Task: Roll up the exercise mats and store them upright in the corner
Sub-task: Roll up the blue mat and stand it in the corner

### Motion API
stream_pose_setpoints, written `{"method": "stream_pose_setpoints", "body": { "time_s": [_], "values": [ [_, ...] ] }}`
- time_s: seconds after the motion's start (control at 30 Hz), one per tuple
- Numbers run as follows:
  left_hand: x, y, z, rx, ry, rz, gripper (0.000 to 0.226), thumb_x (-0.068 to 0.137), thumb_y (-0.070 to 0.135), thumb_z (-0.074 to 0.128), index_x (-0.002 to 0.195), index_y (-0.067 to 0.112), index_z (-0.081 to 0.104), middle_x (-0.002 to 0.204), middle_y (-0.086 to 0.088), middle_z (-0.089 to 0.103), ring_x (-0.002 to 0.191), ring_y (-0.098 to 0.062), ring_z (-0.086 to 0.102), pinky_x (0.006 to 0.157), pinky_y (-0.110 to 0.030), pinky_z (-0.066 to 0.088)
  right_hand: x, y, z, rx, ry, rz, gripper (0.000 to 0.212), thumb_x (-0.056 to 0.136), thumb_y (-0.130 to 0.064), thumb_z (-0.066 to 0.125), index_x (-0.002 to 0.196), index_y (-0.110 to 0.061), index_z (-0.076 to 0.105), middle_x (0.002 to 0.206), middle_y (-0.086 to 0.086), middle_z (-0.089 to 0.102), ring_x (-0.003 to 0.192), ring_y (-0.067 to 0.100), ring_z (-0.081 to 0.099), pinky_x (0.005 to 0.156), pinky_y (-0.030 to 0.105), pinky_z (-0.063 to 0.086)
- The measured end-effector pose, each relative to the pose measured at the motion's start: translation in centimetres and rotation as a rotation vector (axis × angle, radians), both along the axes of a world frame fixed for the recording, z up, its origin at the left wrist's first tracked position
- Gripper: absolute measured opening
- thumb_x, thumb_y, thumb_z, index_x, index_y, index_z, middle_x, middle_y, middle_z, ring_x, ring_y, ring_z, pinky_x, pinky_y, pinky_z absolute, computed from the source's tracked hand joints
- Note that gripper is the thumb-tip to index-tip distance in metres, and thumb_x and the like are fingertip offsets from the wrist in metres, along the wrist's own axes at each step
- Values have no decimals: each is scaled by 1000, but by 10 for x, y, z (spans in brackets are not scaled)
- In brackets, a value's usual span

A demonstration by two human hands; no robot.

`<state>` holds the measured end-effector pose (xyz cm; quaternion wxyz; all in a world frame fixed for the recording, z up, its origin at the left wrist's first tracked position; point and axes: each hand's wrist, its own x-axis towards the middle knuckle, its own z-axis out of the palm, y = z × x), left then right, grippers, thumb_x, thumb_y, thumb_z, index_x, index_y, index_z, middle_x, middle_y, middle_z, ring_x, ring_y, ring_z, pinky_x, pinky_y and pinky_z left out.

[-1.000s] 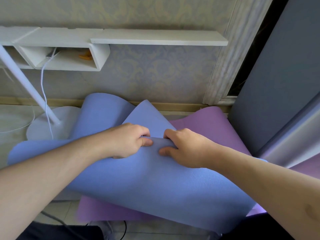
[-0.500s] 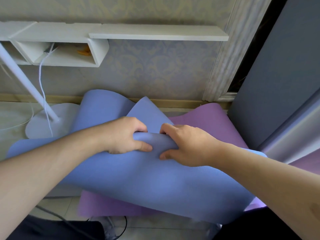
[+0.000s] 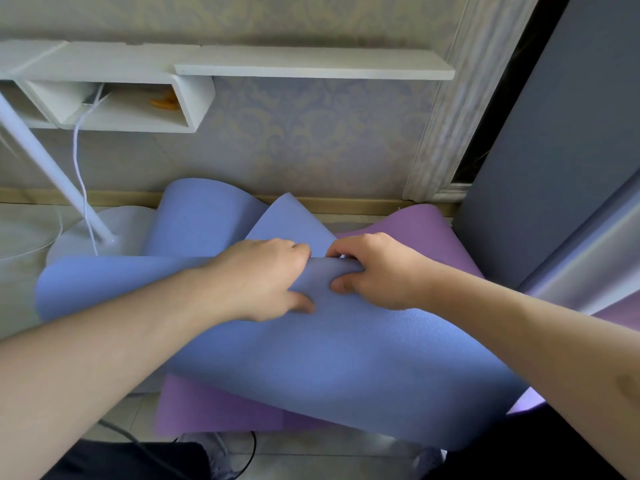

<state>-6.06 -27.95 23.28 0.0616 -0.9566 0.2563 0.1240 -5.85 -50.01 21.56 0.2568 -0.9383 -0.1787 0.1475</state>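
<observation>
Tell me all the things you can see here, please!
blue mat: one, blue, on top of the purple mat, its middle bunched up in both hands
purple mat: one, purple, on the floor under the blue mat
shelf: one, white, on the wall, with an open box part at its left
orange thing: one, orange, inside the shelf box, too small to tell
lamp pole: one, white, slanting down to a round base at left
cord: one, white, hanging from the shelf box
left hand: one, gripping the blue mat
right hand: one, gripping the blue mat
</observation>
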Motion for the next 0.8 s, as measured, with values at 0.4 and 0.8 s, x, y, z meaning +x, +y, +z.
{"method": "stream_pose_setpoints", "body": {
  "time_s": [0.4, 0.8],
  "values": [
    [3, 2, 4, -65, 109, 41, 49, 92, 70, 63, 94, 25, 44, 84, 3, 57, 71, -17, 57, 55, -37, 42, -11, 13, 1, -316, 14, 124, 42, 98, -47, 71, 106, -18, 41, 96, 3, 58, 86, 28, 60, 76, 47, 54],
    [11, 5, 2, -107, 257, 118, 51, 88, 71, 65, 85, 21, 56, 82, -11, 71, 72, -30, 66, 57, -38, 42, -22, 16, 0, -398, -92, 129, 50, 91, -54, 76, 105, -22, 40, 97, -1, 58, 82, 28, 59, 63, 39, 43]
  ]
}}
